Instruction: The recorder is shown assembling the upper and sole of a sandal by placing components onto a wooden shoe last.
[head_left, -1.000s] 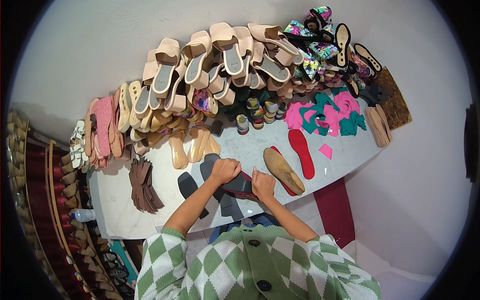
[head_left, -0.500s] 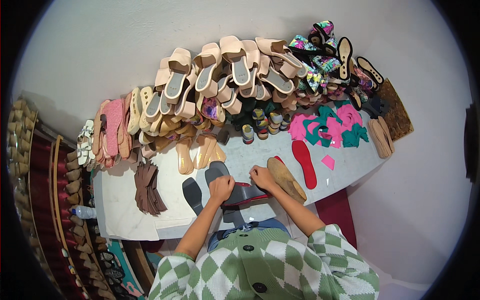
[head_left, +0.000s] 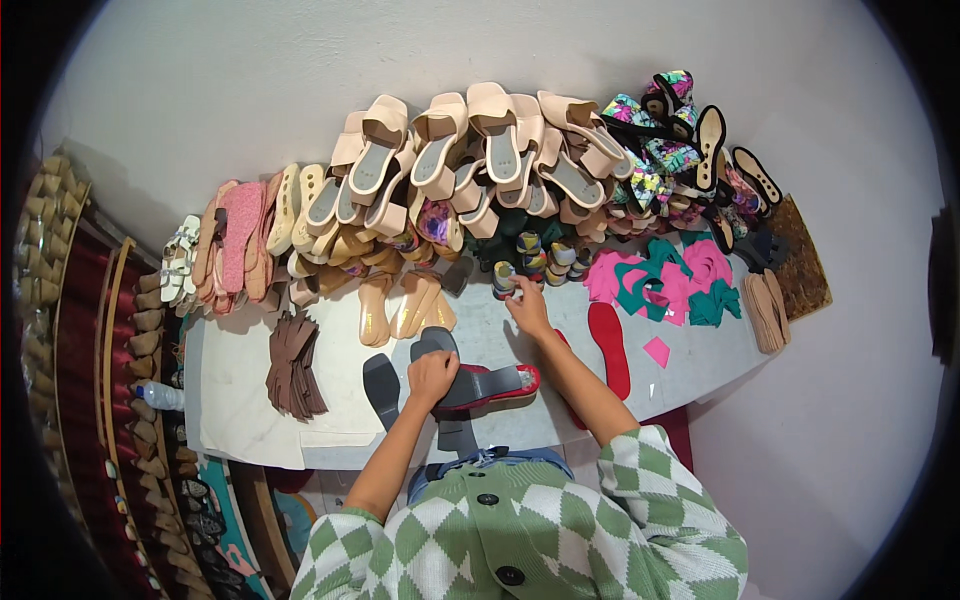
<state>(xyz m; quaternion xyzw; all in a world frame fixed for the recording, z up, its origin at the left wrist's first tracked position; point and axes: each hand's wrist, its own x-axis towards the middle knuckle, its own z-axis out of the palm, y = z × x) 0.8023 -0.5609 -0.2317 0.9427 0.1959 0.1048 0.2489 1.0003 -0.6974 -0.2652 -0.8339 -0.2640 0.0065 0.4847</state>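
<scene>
Left hand [head_left: 432, 375] fist-closed, pressing grey insole onto the red sole [head_left: 497, 385] at the table's [head_left: 240, 420] near edge. Right hand [head_left: 527, 305] reaches out, fingers on a small patterned roll [head_left: 505, 280]; grip closure unclear. Beige sandals [head_left: 470, 160] piled behind.

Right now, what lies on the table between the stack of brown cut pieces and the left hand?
In the head view, one dark grey insole lies between the brown stack and the left hand.
</scene>
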